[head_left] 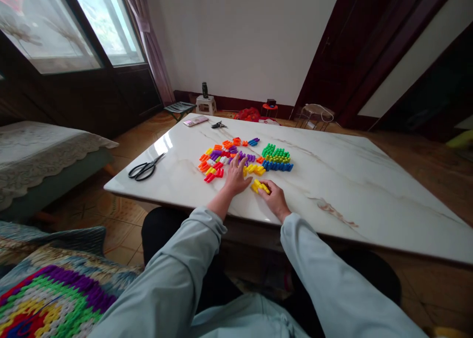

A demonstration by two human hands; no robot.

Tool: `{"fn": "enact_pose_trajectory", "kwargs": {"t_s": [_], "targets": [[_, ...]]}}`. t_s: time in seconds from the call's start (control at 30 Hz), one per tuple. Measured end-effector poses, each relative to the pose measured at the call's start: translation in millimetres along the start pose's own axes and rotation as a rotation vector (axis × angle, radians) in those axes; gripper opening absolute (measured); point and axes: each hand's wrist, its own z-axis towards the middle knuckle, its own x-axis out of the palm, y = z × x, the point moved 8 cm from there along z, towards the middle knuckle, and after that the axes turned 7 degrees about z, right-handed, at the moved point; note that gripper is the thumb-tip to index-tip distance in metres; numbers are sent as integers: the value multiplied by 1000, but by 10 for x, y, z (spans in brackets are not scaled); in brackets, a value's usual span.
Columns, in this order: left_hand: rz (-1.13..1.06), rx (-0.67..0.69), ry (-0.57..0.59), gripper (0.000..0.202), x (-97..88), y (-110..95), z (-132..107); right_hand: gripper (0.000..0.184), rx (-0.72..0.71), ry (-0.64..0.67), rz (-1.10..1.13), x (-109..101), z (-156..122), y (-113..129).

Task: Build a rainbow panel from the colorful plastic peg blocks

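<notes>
On the white marble-patterned table are groups of small, tube-shaped plastic pieces in several colours. My left hand [237, 177] reaches over the group, fingers spread, with the fingertips at the purple pieces [248, 157]; whether they touch is hard to tell. My right hand [275, 198] grips a small cluster of yellow pieces [259, 185] close to the table's near side. More yellow pieces [255, 169] lie just beyond it. To the right are green pieces [274, 152] and a row of blue pieces [277, 166]. Orange, red and white pieces [212, 163] spread out to the left.
Black-handled scissors [142, 170] lie on the table [332, 175] at left. Farther back are pliers [219, 124] and a pink flat object [195, 120]. A multicoloured beaded or woven piece [55, 303] lies at lower left. Stools [206, 104] stand beyond the table.
</notes>
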Motion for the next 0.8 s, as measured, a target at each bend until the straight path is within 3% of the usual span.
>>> {"fn": "enact_pose_trajectory", "kwargs": {"t_s": [0.27,0.53,0.63,0.73,0.8], "targets": [[-47,-95,12,76,-9,87,13,36,41,-6,1,0,18,26],[-43,-61,45,71,-14,30,33,34,26,-13,-44,12,25,57],[-97,-73,-44,56,-239,-49,13,31,8,-28,-48,0,27,76],[-196,-16,-148,37,-655,-278,-255,30,11,-26,-33,1,26,66],[-265,76,-47,39,-845,-512,-607,30,18,-22,-16,8,23,49]]}}
